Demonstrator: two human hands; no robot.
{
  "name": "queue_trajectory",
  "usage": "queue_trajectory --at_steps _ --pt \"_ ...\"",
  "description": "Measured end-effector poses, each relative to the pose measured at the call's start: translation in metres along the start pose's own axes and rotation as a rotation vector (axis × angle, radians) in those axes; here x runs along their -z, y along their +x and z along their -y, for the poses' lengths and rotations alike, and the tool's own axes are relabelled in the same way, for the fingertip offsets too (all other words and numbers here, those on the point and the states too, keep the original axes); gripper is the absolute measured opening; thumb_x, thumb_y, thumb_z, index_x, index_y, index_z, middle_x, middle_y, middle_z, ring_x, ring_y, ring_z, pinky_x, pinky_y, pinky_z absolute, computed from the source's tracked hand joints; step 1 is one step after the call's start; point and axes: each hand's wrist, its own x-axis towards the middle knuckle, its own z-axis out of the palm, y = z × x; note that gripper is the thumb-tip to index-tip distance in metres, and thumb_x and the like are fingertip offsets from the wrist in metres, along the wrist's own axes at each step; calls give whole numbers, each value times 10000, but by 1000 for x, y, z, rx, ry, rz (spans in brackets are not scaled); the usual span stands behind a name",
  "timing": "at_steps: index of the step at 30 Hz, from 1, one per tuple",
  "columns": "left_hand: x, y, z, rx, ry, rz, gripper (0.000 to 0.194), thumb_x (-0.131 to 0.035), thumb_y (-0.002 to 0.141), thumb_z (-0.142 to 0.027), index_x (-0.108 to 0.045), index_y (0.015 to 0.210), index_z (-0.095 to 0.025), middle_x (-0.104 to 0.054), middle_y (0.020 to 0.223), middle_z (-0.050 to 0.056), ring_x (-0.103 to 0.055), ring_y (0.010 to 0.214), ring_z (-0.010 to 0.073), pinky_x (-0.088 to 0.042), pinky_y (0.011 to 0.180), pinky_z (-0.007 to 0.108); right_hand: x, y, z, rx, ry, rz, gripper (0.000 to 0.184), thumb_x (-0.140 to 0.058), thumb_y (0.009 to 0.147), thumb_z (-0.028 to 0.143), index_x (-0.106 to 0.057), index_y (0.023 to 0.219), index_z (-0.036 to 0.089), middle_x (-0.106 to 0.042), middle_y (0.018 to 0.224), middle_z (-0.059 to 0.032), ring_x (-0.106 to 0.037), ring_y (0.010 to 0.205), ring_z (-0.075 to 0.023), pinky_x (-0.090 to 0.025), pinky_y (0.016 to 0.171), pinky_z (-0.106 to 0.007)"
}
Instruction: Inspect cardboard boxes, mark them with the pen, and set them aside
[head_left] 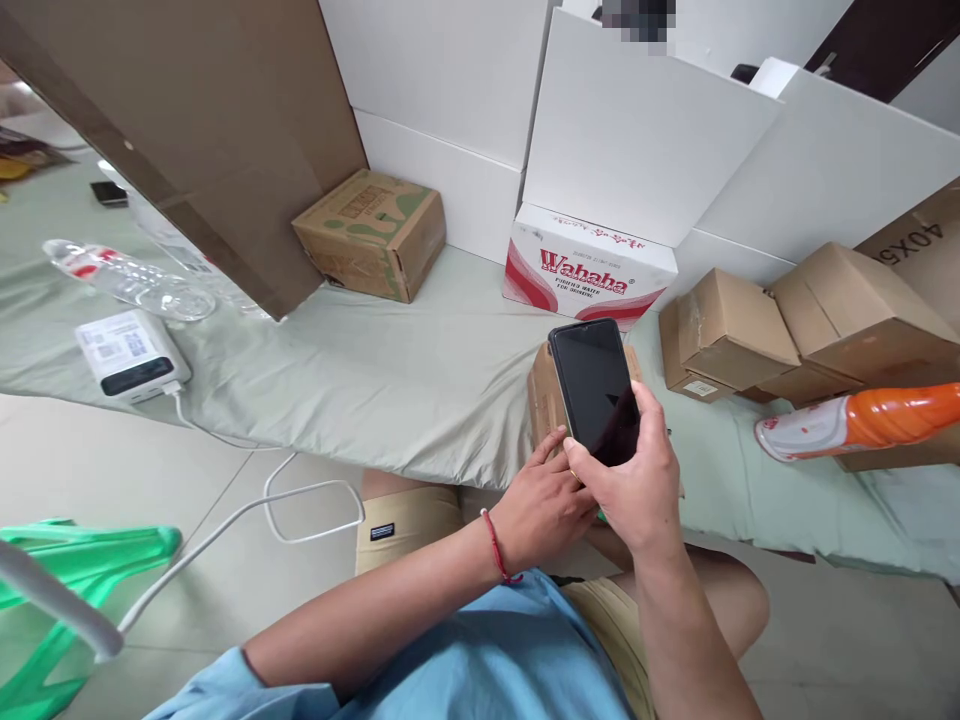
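Note:
A black smartphone with a dark screen is held upright over my lap, at the edge of the cloth-covered table. My right hand wraps round its lower part, thumb lying on the screen. My left hand, with a red cord on the wrist, cups the phone's lower left edge from behind, fingers curled. A small brown cardboard box lies on the table just behind the phone, mostly hidden by it.
On the table: a white power bank with a cable running down, a clear plastic bottle, cardboard boxes, a red-and-white Wahaha box, an orange-and-white bottle. White panels stand behind. A green plastic stool is at lower left.

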Motion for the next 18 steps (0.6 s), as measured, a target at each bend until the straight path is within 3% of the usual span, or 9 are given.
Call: queue_trajectory --at_steps 5,12,15,18 --pt "2 1 -1 7 -32 4 345 -618 1075 -285 -752 1390 -248 -817 1337 79 -680 1383 285 -187 1438 550 0 2 -1 -27 -11 33 971 -885 746 548 -505 1583 235 -682 1447 -174 -687 1248 -410 -575 1067 -617" --pt "5 3 -2 13 -46 7 305 -613 1083 -277 -762 1350 -266 -782 1431 70 -646 1448 278 -208 1438 557 3 1 3 -6 12 -1 938 -881 742 550 -535 1558 243 -694 1427 -144 -703 1209 -375 -577 1074 -570" --pt "15 -1 -4 33 -79 -7 423 -671 1059 -324 -681 1474 -239 -709 1542 114 -598 1511 303 -294 1408 568 20 2 -8 -76 20 -51 1001 -881 718 627 -534 1568 228 -722 1378 -141 -732 1110 -351 -590 1038 -542" --pt "31 -18 -5 104 -188 -94 533 -705 1045 -424 -624 1518 -190 -609 1641 177 -536 1568 346 -438 1326 546 56 9 -44 -216 -84 -170 1131 -868 676 733 -495 1614 222 -740 1340 -150 -746 1043 -344 -589 1022 -515"
